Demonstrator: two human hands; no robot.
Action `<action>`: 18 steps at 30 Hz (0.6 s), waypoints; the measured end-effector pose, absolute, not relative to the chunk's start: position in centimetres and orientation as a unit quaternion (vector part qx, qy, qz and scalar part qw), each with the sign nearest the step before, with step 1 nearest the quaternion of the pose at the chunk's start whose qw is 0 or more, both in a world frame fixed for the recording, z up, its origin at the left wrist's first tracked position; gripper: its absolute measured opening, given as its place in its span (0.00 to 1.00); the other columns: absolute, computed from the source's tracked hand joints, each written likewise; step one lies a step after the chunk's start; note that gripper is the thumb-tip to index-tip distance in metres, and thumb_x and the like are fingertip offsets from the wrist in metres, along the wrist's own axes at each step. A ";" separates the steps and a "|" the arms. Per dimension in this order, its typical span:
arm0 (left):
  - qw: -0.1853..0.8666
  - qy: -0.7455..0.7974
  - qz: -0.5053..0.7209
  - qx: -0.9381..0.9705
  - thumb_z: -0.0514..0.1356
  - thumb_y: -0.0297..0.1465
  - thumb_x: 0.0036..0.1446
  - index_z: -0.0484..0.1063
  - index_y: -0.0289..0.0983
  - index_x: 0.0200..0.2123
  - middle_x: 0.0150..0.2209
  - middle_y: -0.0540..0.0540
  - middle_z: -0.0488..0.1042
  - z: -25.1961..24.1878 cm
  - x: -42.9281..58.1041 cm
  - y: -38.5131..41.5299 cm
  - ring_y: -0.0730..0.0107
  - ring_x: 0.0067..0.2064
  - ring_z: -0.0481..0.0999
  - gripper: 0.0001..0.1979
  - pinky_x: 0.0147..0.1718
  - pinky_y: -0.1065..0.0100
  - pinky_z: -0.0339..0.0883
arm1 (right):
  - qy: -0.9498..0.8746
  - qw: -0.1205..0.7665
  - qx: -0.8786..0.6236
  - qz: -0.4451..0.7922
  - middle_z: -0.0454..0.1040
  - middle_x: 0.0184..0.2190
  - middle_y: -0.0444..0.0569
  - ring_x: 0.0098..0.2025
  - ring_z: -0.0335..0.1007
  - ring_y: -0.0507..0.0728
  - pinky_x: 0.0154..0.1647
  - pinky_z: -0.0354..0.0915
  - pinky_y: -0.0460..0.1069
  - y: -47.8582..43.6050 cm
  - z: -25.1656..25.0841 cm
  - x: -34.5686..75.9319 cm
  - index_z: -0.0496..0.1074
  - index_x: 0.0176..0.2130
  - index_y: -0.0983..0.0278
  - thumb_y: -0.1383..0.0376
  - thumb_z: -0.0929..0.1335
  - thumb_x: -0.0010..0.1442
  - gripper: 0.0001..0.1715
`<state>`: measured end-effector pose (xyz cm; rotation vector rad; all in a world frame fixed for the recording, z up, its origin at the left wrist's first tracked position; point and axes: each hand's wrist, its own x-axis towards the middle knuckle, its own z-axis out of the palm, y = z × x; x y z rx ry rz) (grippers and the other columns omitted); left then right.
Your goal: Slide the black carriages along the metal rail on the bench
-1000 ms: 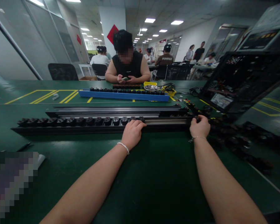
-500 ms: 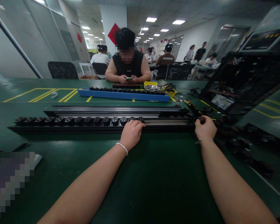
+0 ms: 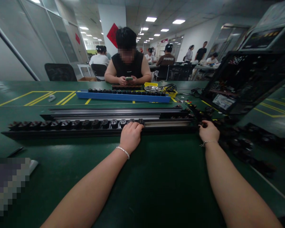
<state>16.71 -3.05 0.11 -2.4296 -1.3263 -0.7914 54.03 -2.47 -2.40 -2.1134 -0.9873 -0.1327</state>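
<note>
A long black rail (image 3: 61,134) lies across the green table, with a row of round black parts (image 3: 76,124) seated in its left stretch. My left hand (image 3: 130,136) is at the right end of that row, fingers closed over the last round black part (image 3: 141,121) and the rail's near edge. Bare metal channel (image 3: 167,123) shows to the right of it. By the rail's right end, my right hand (image 3: 210,131) is closed in a pinch. Something dark shows between its thumb and fingers, too unclear to name.
Behind lie more rails (image 3: 114,111) and a blue rail (image 3: 123,97) filled with black parts. An open black case (image 3: 242,79) stands at the right, near loose dark parts (image 3: 242,142). Across the table, a person (image 3: 128,63) holds a phone (image 3: 129,78).
The view has shifted slightly, so the scene sits a little further left. My right hand is slightly lower beside the rail's end. My left hand stays at the same round part.
</note>
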 end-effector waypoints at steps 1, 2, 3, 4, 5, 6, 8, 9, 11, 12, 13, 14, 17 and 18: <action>0.134 -0.458 -0.272 -0.835 0.51 0.28 0.59 0.71 0.40 0.41 0.39 0.44 0.73 0.1 16.7 -3.1 0.60 0.41 0.69 0.11 0.36 0.60 0.61 | -0.394 0.382 -0.834 -0.056 0.71 0.34 0.52 0.37 0.65 0.60 0.44 0.62 0.58 -2.4 -2.5 54.0 0.73 0.43 0.64 0.63 0.66 0.47 0.21; 0.137 -0.460 -0.272 -0.834 0.51 0.28 0.59 0.71 0.40 0.41 0.39 0.44 0.73 0.1 16.7 -3.1 0.60 0.41 0.69 0.11 0.36 0.60 0.61 | -0.397 0.371 -0.838 -0.060 0.71 0.33 0.53 0.37 0.65 0.61 0.43 0.62 0.58 -2.4 -2.5 54.0 0.73 0.43 0.64 0.63 0.66 0.48 0.21; 0.139 -0.461 -0.272 -0.833 0.52 0.28 0.59 0.71 0.40 0.41 0.39 0.44 0.73 0.1 16.6 -3.2 0.60 0.41 0.69 0.11 0.36 0.60 0.61 | -0.399 0.359 -0.842 -0.064 0.71 0.33 0.54 0.38 0.65 0.61 0.42 0.62 0.58 -2.4 -2.4 53.9 0.72 0.45 0.64 0.63 0.65 0.49 0.22; 0.140 -0.462 -0.272 -0.832 0.52 0.28 0.59 0.71 0.40 0.41 0.39 0.44 0.73 0.1 16.6 -3.2 0.60 0.41 0.69 0.10 0.36 0.60 0.60 | -0.402 0.345 -0.846 -0.068 0.71 0.34 0.55 0.39 0.65 0.62 0.41 0.61 0.58 -2.4 -2.4 53.8 0.72 0.46 0.64 0.62 0.65 0.50 0.22; 0.141 -0.464 -0.272 -0.831 0.52 0.28 0.59 0.71 0.40 0.41 0.39 0.44 0.73 0.1 16.5 -3.2 0.60 0.41 0.69 0.10 0.36 0.60 0.60 | -0.407 0.331 -0.848 -0.074 0.71 0.35 0.56 0.40 0.64 0.63 0.41 0.61 0.57 -2.4 -2.3 53.7 0.72 0.46 0.64 0.62 0.65 0.51 0.22; 0.142 -0.467 -0.271 -0.830 0.52 0.28 0.59 0.71 0.40 0.41 0.39 0.44 0.74 0.2 16.4 -3.3 0.60 0.41 0.69 0.10 0.36 0.60 0.60 | -0.411 0.319 -0.850 -0.083 0.72 0.37 0.58 0.41 0.64 0.63 0.41 0.61 0.57 -2.3 -2.2 53.5 0.72 0.47 0.64 0.62 0.64 0.52 0.22; 0.144 -0.472 -0.269 -0.827 0.52 0.28 0.59 0.71 0.40 0.41 0.39 0.44 0.74 0.2 16.2 -3.4 0.60 0.41 0.69 0.10 0.36 0.60 0.60 | -0.414 0.304 -0.852 -0.102 0.71 0.42 0.60 0.43 0.63 0.64 0.43 0.60 0.57 -2.4 -2.1 53.3 0.73 0.46 0.65 0.61 0.63 0.53 0.22; 0.146 -0.475 -0.267 -0.826 0.52 0.28 0.59 0.71 0.41 0.41 0.38 0.44 0.74 0.3 16.1 -3.4 0.60 0.41 0.69 0.10 0.36 0.60 0.60 | -0.412 0.301 -0.853 -0.109 0.70 0.44 0.61 0.44 0.63 0.64 0.43 0.59 0.56 -2.4 -2.0 53.3 0.73 0.47 0.66 0.61 0.63 0.53 0.23; 0.151 -0.482 -0.263 -0.822 0.52 0.28 0.59 0.71 0.41 0.40 0.37 0.45 0.74 0.3 15.9 -3.5 0.60 0.40 0.69 0.09 0.35 0.60 0.59 | -0.407 0.307 -0.852 -0.116 0.70 0.46 0.62 0.45 0.62 0.65 0.44 0.59 0.57 -2.6 -1.8 53.2 0.72 0.48 0.67 0.60 0.64 0.53 0.24; 0.154 -0.486 -0.261 -0.820 0.52 0.29 0.59 0.71 0.41 0.39 0.37 0.45 0.73 0.3 15.8 -3.6 0.60 0.40 0.69 0.09 0.35 0.60 0.59 | -0.407 0.315 -0.849 -0.120 0.70 0.46 0.62 0.45 0.62 0.65 0.45 0.58 0.57 -2.7 -1.7 53.2 0.72 0.48 0.68 0.60 0.64 0.53 0.25; 0.156 -0.489 -0.260 -0.818 0.52 0.29 0.59 0.71 0.41 0.39 0.36 0.45 0.73 0.2 15.7 -3.6 0.60 0.40 0.69 0.09 0.34 0.60 0.59 | -0.408 0.327 -0.843 -0.130 0.70 0.45 0.62 0.45 0.62 0.65 0.46 0.58 0.57 -2.8 -1.5 53.2 0.72 0.47 0.69 0.60 0.64 0.52 0.25; 0.158 -0.492 -0.259 -0.816 0.52 0.30 0.59 0.71 0.41 0.39 0.36 0.45 0.73 0.2 15.6 -3.6 0.60 0.40 0.69 0.08 0.34 0.61 0.59 | -0.409 0.342 -0.834 -0.145 0.71 0.44 0.62 0.45 0.63 0.64 0.47 0.58 0.57 -2.9 -1.2 53.1 0.72 0.47 0.70 0.61 0.64 0.52 0.24; 0.158 -0.493 -0.256 -0.817 0.52 0.30 0.60 0.71 0.41 0.39 0.36 0.45 0.72 0.1 15.5 -3.7 0.60 0.39 0.69 0.09 0.34 0.61 0.59 | -0.423 0.399 -0.787 -0.207 0.71 0.41 0.60 0.45 0.63 0.63 0.50 0.56 0.57 -3.3 -0.1 51.9 0.72 0.43 0.71 0.62 0.61 0.54 0.21; 0.157 -0.492 -0.253 -0.818 0.51 0.30 0.60 0.71 0.41 0.39 0.35 0.45 0.72 0.1 15.5 -3.7 0.60 0.39 0.69 0.10 0.34 0.61 0.59 | -0.440 0.415 -0.766 -0.219 0.72 0.41 0.60 0.45 0.64 0.62 0.50 0.56 0.57 -3.3 0.4 51.1 0.72 0.43 0.70 0.63 0.60 0.54 0.21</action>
